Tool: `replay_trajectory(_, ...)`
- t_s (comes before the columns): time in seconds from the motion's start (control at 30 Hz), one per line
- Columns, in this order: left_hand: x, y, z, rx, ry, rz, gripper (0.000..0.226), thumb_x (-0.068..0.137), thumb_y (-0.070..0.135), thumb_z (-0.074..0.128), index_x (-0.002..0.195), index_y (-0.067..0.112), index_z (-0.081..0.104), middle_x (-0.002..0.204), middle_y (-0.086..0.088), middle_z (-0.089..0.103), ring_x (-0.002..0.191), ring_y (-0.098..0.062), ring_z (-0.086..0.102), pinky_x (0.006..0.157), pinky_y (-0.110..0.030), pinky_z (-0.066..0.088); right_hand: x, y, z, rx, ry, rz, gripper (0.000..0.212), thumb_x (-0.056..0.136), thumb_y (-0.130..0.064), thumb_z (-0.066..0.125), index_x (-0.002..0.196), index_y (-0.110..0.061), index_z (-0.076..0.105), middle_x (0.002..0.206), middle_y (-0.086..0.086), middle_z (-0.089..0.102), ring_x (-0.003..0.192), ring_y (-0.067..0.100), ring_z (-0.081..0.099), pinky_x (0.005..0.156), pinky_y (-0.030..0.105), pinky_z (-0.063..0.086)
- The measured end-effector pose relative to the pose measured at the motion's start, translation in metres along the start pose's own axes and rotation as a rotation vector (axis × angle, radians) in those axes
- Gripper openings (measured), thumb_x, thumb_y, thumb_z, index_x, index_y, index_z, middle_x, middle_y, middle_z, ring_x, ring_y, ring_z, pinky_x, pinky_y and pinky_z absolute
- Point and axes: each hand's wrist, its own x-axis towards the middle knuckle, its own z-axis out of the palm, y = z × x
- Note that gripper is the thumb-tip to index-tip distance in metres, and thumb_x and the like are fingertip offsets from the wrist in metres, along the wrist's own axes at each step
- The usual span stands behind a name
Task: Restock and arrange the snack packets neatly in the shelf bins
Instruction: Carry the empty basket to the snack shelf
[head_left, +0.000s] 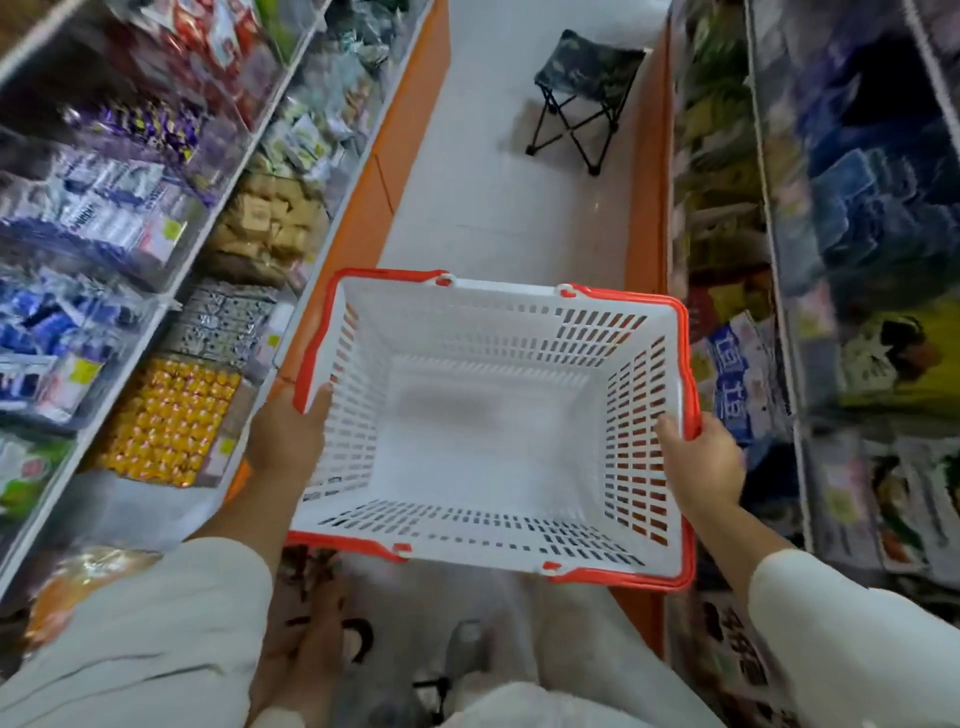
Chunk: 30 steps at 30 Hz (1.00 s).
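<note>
The left hand and right hand gripped the empty basket by its rim, fingers curled; an uneven grip could swing it into the left shelf bins.

Bright, even light; motion-blurred shelf edges, wide-angle bending at the borders.

The pale floor carries a camouflage fabric folding stool well ahead of the left grip and right grip. White shelf bins outside the left grip hold gold-wrapped sweets; the white right-hand shelf holds blurred packets.
</note>
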Motion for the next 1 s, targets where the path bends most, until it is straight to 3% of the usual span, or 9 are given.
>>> replay_trajectory(0.13,0.054,0.055,0.025,-0.062,-0.021,-0.103,0.061,0.093,0.064,0.047,0.108,0.008,0.066,0.101,-0.019,0.070,0.092,-0.039,0.066,0.080,-0.049,0.056,0.099,-0.053,0.007,-0.045,-0.054,-0.044,0.019,0.095,-0.037,0.055,0.096,-0.017,0.057,0.073,0.000,0.063,0.054,0.014,0.061,0.046,0.023,0.046)
replay_trajectory(0.23,0.095,0.101,0.035,-0.075,-0.028,-0.148,0.062,0.088,0.071,0.043,0.097,0.012,0.062,0.090,-0.015,0.069,0.082,-0.037,0.065,0.074,-0.049,0.056,0.165,-0.101,0.003,-0.027,-0.076,-0.078,0.017,0.095,-0.037,0.056,0.098,-0.021,0.057,0.072,0.000,0.065,0.054,0.018,0.066,0.046,0.028,0.053)
replay_trajectory(0.33,0.144,0.133,0.050,-0.145,-0.016,-0.180,0.084,0.069,0.093,0.030,0.092,0.019,0.063,0.080,-0.007,0.068,0.072,-0.032,0.066,0.066,-0.046,0.059,0.226,-0.156,0.001,-0.036,-0.102,-0.112,0.014,0.095,-0.037,0.057,0.100,-0.023,0.055,0.076,0.001,0.066,0.055,0.019,0.068,0.048,0.030,0.055)
replay_trajectory(0.53,0.250,0.207,0.078,-0.216,0.022,-0.254,0.100,0.063,0.099,0.025,0.104,0.016,0.064,0.095,-0.009,0.071,0.084,-0.033,0.068,0.073,-0.046,0.059,0.354,-0.261,0.031,-0.116,-0.091,-0.203,0.016,0.095,-0.039,0.056,0.099,-0.024,0.054,0.074,-0.001,0.064,0.055,0.016,0.066,0.052,0.032,0.057)
replay_trajectory(0.6,0.291,0.236,0.088,-0.221,0.029,-0.279,0.093,0.070,0.093,0.032,0.104,0.012,0.063,0.096,-0.013,0.070,0.085,-0.035,0.067,0.074,-0.047,0.058,0.396,-0.294,0.047,-0.146,-0.094,-0.221,0.017,0.095,-0.041,0.054,0.098,-0.024,0.054,0.074,-0.002,0.063,0.057,0.016,0.064,0.056,0.032,0.055)
replay_trajectory(0.67,0.329,0.278,0.088,-0.242,0.024,-0.311,0.077,0.084,0.075,0.043,0.110,0.006,0.064,0.106,-0.019,0.068,0.096,-0.038,0.064,0.084,-0.048,0.054,0.440,-0.329,0.062,-0.175,-0.079,-0.238,0.022,0.094,-0.045,0.051,0.096,-0.024,0.056,0.075,-0.004,0.063,0.061,0.018,0.064,0.061,0.036,0.057)
replay_trajectory(0.77,0.391,0.321,0.097,-0.238,0.051,-0.317,0.064,0.093,0.059,0.051,0.121,0.003,0.063,0.120,-0.020,0.066,0.110,-0.039,0.061,0.091,-0.046,0.051,0.503,-0.385,0.078,-0.170,-0.097,-0.223,0.021,0.093,-0.047,0.052,0.094,-0.027,0.056,0.073,-0.005,0.066,0.059,0.016,0.067,0.058,0.038,0.059)
replay_trajectory(0.87,0.448,0.353,0.105,-0.242,0.078,-0.361,0.068,0.090,0.065,0.048,0.124,0.008,0.063,0.117,-0.017,0.068,0.106,-0.037,0.064,0.088,-0.048,0.054,0.555,-0.443,0.087,-0.147,-0.139,-0.201,0.015,0.093,-0.043,0.055,0.090,-0.028,0.055,0.072,-0.003,0.066,0.056,0.014,0.068,0.054,0.034,0.059)
replay_trajectory(1.0,0.521,0.416,0.114,-0.229,0.099,-0.405,0.063,0.096,0.050,0.053,0.142,0.006,0.050,0.132,-0.021,0.060,0.117,-0.041,0.058,0.093,-0.045,0.049,0.638,-0.518,0.105,-0.153,-0.159,-0.249,0.018,0.093,-0.043,0.056,0.083,-0.028,0.055,0.067,-0.002,0.067,0.053,0.016,0.067,0.055,0.037,0.059)
